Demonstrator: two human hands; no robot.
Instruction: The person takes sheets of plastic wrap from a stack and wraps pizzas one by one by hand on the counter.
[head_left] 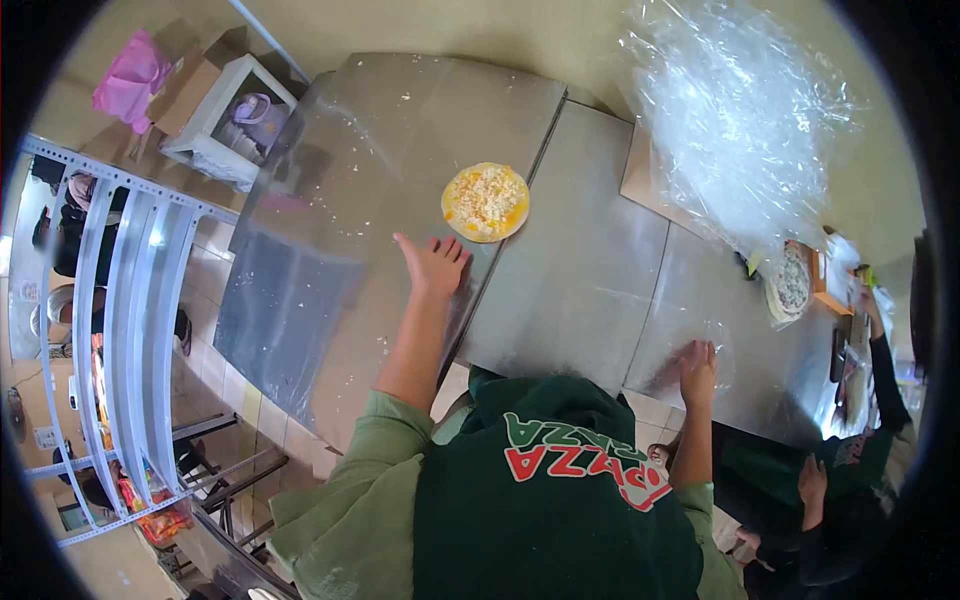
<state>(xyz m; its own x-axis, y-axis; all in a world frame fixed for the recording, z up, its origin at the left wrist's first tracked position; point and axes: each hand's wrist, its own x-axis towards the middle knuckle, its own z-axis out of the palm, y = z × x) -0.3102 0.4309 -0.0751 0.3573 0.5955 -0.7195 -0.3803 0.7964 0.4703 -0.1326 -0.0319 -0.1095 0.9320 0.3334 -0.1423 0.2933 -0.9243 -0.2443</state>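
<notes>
A round pizza base [486, 203] topped with white and orange bits lies on the steel table [400, 120]. Just below and left of it is my left hand [436, 265], fingers spread, holding nothing. My right hand [698, 374] is at the front edge of the steel surface on the right, beside or on a clear plastic sheet [715, 340]. Its fingers look extended; whether they touch the plastic I cannot tell.
Clear plastic bags [740, 120] bulge over a cardboard box [645, 180] at the back right. A wrapped stack [788, 285] lies farther right, near a co-worker's arm [885, 370]. Metal shelving [130, 330] stands at left. White crumbs dot the table.
</notes>
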